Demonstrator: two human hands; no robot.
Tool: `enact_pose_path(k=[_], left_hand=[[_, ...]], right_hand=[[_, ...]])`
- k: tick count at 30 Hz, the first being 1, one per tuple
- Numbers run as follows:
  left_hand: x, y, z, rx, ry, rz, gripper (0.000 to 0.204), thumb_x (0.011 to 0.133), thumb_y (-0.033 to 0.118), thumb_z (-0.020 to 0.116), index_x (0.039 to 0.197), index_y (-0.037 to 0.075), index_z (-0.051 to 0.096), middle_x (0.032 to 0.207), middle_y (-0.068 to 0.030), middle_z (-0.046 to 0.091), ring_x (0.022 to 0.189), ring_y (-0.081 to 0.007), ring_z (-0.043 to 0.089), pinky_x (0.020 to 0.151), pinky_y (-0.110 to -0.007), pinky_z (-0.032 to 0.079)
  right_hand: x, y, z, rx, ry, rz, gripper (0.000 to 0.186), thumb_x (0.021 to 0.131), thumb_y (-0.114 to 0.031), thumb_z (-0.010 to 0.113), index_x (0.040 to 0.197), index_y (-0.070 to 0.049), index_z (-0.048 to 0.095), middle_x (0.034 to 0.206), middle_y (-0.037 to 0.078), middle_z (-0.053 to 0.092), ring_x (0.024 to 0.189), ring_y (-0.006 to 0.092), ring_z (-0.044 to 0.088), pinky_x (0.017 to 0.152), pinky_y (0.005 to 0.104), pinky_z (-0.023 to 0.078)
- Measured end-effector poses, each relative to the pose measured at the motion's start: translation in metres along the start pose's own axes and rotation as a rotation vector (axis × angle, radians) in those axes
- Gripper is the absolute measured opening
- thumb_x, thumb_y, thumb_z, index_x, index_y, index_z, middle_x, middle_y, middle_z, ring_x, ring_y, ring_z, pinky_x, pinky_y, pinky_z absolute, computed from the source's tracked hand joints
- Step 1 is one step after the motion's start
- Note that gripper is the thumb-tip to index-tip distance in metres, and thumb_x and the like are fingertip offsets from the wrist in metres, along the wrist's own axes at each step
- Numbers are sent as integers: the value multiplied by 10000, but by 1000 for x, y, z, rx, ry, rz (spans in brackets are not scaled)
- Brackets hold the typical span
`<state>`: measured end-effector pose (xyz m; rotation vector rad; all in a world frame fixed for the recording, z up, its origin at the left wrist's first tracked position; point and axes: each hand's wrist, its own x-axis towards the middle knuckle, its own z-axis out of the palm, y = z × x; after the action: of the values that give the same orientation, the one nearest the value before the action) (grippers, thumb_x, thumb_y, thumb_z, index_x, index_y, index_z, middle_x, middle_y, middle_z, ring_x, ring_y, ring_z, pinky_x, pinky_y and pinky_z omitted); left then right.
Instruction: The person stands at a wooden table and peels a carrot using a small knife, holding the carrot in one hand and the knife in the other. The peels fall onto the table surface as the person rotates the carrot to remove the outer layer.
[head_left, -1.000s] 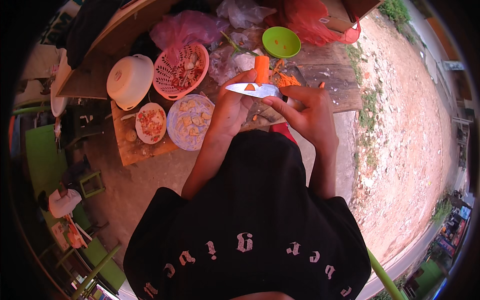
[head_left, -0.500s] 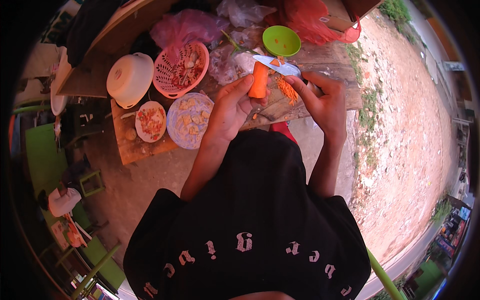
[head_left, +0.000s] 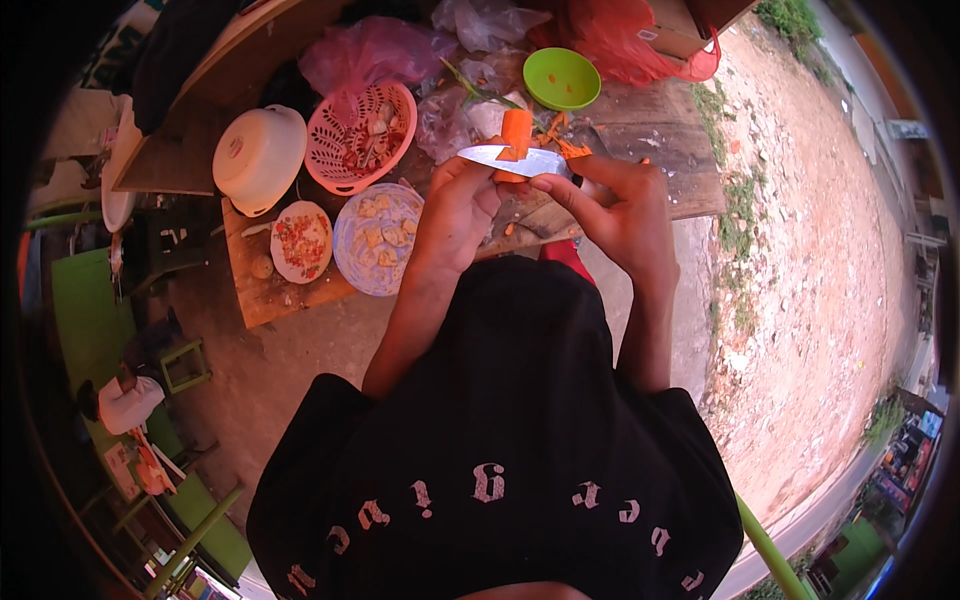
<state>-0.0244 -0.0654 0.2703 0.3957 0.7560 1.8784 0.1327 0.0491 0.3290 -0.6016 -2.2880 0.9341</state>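
Note:
My left hand (head_left: pixel 458 208) is closed round the lower part of a thick piece of carrot (head_left: pixel 517 125), held upright above the near side of the table. In my right hand (head_left: pixel 618 205) is a knife (head_left: pixel 540 163), its handle mostly hidden by my fingers. The shiny blade lies across the carrot near its lower end, pointing left toward my left thumb. A bit of orange peel clings to the blade where it meets the carrot. Behind the knife, carrot shavings (head_left: pixel 568 148) lie on the wooden table.
A green bowl (head_left: pixel 562 80) stands beyond the carrot. To the left are a pink basket (head_left: pixel 322 150) with onions, a cream tub (head_left: pixel 258 155), a small plate of chopped vegetables (head_left: pixel 301 242) and a bowl of pale chunks (head_left: pixel 378 240). Plastic bags lie along the far side of the table (head_left: pixel 655 130).
The knife blade has moved down and left, from the carrot's top to near its lower end. My right hand has shifted slightly left with it; the left hand keeps its hold.

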Motion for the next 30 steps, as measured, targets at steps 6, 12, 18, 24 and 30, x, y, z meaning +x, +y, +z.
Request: enact_pose_path(k=[6,12,18,24,30], left_hand=[[0,-2,-6,-122,-53,-51,355,1022,221,549,1234,-62,586,1094,-163,684,895,-210,669,810,-346,548],[-11,9,3,-102,-57,-172,424,1033,281,545,1270,-70,565,1127,-166,671,890,-197,671,798,-320,551],[-9,3,-5,-94,-48,-124,392,1027,269,557,1239,-60,579,1063,-154,680,889,-194,672,812,-326,553],[-10,3,-2,-59,14,-93,357,1020,249,569,1209,-53,596,1027,-142,685,886,-193,670,800,-327,543],[-18,8,-4,-56,-110,-182,381,1018,254,575,1234,-59,589,1074,-157,686,911,-185,669,777,-316,527]], right_hand=[[1,4,0,5,33,60,369,806,-365,826,847,-9,737,570,97,553,482,201,490,482,336,378],[9,23,-12,-61,115,168,390,805,-387,826,849,-8,744,552,111,568,467,207,525,487,331,403],[6,7,-7,64,-4,122,412,796,-399,830,846,2,747,567,117,592,478,210,542,496,328,417],[8,2,2,42,-32,11,333,847,-303,809,809,16,722,521,26,428,511,79,337,464,294,277],[15,16,-3,-19,73,113,440,807,-435,809,812,0,737,516,102,528,444,248,487,484,350,384]])
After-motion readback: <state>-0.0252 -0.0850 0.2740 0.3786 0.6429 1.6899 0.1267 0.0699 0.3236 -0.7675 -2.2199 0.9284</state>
